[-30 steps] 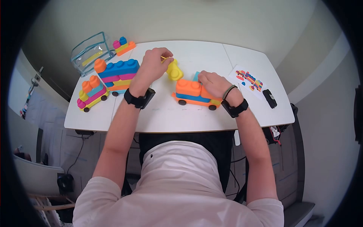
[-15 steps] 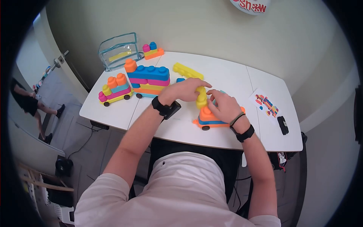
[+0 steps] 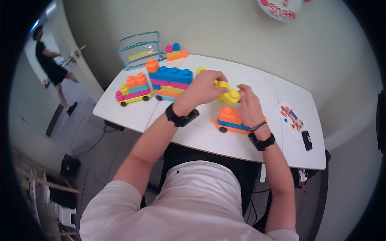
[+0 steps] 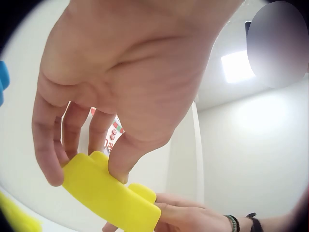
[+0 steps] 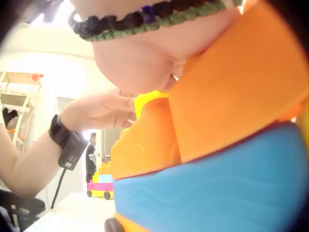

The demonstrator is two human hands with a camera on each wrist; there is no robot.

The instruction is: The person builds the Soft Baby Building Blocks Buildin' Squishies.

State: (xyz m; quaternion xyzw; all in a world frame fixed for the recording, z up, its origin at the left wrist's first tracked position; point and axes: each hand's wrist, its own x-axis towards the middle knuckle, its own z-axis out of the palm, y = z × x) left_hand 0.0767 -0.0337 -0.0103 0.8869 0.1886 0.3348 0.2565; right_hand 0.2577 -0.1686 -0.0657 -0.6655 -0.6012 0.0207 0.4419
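Note:
Between both hands, above the table, is a yellow toy building block (image 3: 228,96) with rounded studs. The left hand (image 3: 204,90) grips its left end; in the left wrist view, the thumb lies against the near side of the block (image 4: 108,195) and the fingers reach round the far side. At the other end, the right hand (image 3: 251,106) has its fingers around the block, partly hidden behind it. Just below stands a wheeled block car (image 3: 230,119), orange and blue, overlapped by the right hand. Close up in the right wrist view, its blue block (image 5: 207,186) lies under orange ones.
Left on the white table (image 3: 193,136) stand a tall block vehicle (image 3: 177,76) and a smaller block car (image 3: 134,91). A clear bag (image 3: 138,50) and a small block stack (image 3: 176,53) are behind. At right lie a picture sheet (image 3: 292,117) and a black object (image 3: 307,140).
The yellow block and both hands have risen off the car and shifted up and away from it. The head view has turned left, and a person in the doorway now shows more fully.

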